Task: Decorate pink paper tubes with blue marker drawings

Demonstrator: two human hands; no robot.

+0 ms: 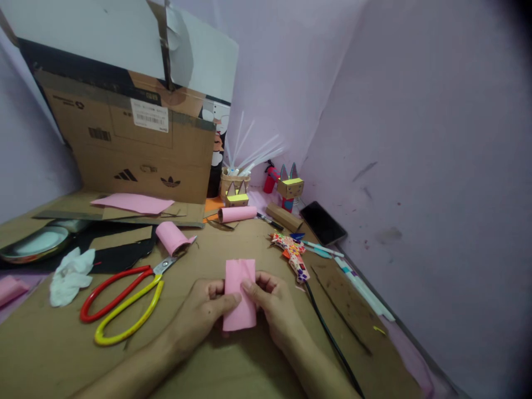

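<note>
A pink paper piece (240, 277), which looks like a flattened or rolled tube, is held upright between both hands over the cardboard mat. My left hand (208, 305) grips its left edge, thumb on the front and fingers behind. On the right edge, my right hand (270, 299) pinches it the same way. Scissors (160, 267) with one red and one yellow handle lie to the left. Behind them rests a pink paper-covered tube (171, 238). A floral-patterned glue gun (293, 254) with a black cord lies beyond my right hand.
A large cardboard box (137, 149) stands at the back left. Cardboard cat figures (291, 188), a second pink tube (238, 214) and a cup of glue sticks (235, 178) are at the back. A phone (323, 223) lies right; crumpled tissue (72, 277) lies left.
</note>
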